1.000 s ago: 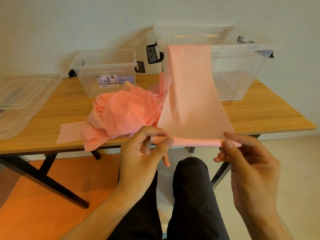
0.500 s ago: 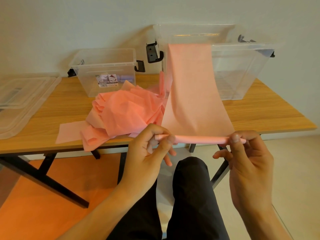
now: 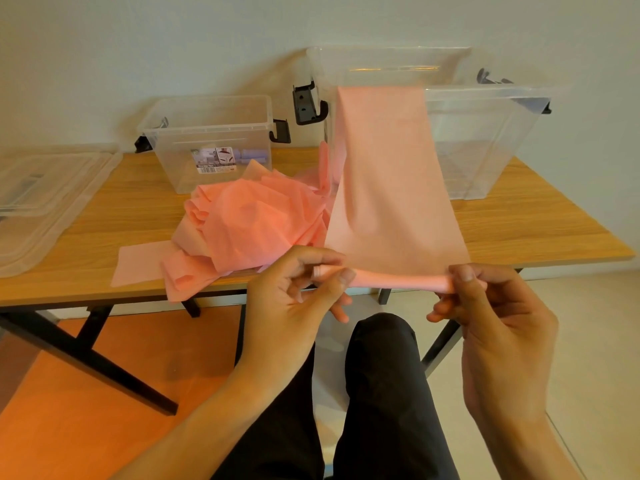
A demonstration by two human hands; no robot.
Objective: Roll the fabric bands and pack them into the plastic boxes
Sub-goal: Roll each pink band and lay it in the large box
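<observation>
roll point(image 3: 398, 280) lay crosswise between both hands, left hand point(image 3: 294, 299) and right hand point(image 3: 491, 306) pinching its ends; band point(image 3: 388, 174) stretched away toward the big box point(image 3: 485, 140).

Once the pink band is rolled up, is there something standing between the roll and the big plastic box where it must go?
Nothing solid. The rolled end is held by the left hand and right hand before the table edge. Only the unrolled band spans up to the large box's open rim. The loose pile lies left.
</observation>
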